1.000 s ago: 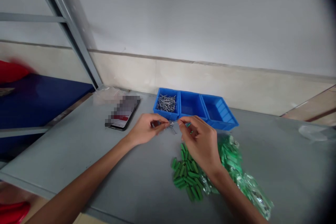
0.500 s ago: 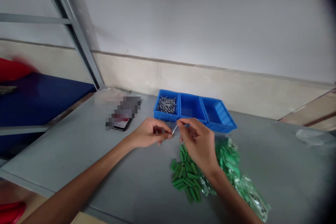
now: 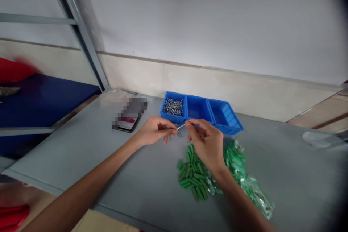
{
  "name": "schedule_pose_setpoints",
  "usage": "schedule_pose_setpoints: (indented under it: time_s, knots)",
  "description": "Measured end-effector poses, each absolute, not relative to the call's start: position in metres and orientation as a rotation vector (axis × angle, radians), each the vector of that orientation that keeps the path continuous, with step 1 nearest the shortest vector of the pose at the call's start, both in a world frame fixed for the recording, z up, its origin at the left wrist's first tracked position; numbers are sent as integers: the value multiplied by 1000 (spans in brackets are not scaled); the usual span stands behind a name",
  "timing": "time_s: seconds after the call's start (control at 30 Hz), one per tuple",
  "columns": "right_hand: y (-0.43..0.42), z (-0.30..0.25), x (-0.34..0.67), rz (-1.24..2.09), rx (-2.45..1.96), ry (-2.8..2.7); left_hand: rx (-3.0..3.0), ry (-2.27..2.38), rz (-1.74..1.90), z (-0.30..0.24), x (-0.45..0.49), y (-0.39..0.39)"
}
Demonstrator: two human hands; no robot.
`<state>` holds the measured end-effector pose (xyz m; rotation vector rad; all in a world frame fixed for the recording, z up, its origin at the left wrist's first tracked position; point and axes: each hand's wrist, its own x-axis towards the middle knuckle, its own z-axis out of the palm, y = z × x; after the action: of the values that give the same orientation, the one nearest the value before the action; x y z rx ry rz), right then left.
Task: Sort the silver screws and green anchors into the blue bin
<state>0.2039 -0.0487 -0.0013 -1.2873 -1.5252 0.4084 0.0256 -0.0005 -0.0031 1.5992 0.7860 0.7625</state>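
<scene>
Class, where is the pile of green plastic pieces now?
In the head view, the pile lies below the right hand, left of the green plastic bag.

No legible text anywhere; phone (image 3: 128, 115) screen pixelated, print on green pkts (image 3: 252, 193) too blurred to read.

The right hand (image 3: 206, 145) pinches a thin steel nail (image 3: 181, 127) just beside the curled left hand (image 3: 154, 130); a blue plastic three-compartment bin (image 3: 198, 98) sits at twelve o'clock, green plastic plugs (image 3: 191, 177) at six.

A small assembly workshop: grey steel workbench (image 3: 81, 141), blue parts bin (image 3: 198, 98) holding metal pins (image 3: 173, 106)
</scene>
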Motion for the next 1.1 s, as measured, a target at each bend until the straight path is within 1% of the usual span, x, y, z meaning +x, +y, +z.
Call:
schedule_pose_setpoints:
  time_s: [0.23, 0.47, 0.77, 1.1]
  knots:
    - [-49, -2, 205, 395, -1298, -1546, 1648, 808, 847, 2, 20, 2]
    - [-48, -9, 201, 450, -1258, -1643, 1625, 819, 951, 4, 17, 4]
    - [-49, -10, 200, 370, -1272, -1656, 1671, 862, 933, 1, 21, 1]
    - [-51, -1, 198, 399, -1227, -1621, 1574, 836, 1013, 4, 22, -1]
